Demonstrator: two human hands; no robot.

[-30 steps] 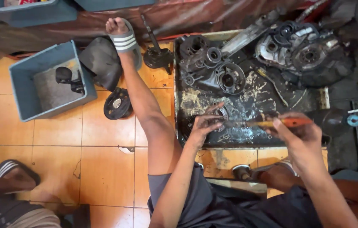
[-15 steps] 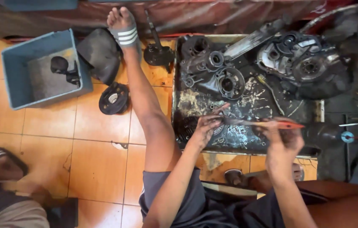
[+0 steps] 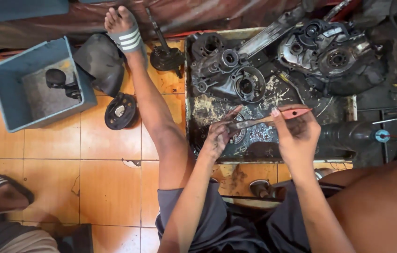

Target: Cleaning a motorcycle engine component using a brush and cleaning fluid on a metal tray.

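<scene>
Right hand [image 3: 297, 133] pinches the red handle of a brush [image 3: 273, 119], fingers clamped round it; the bristle end runs toward 9 o'clock into the left hand [image 3: 218, 136], whose fingers look curled over a small round metal part [image 3: 238, 136], grip partly hidden. Both sit over the near edge of the metal tray [image 3: 190, 93]. To do this well, I'd keep the part low over the tray so grime drips in, and use short strokes away from the left fingertips. Engine casings [image 3: 329, 51] fill the tray at 12 to 2 o'clock. Surface: orange tiled floor [image 3: 105, 187], oily and chipped. Blue bin [image 3: 6, 89] at 9 o'clock, black pulley [image 3: 120, 111] beside the outstretched leg [image 3: 156, 117].
</scene>
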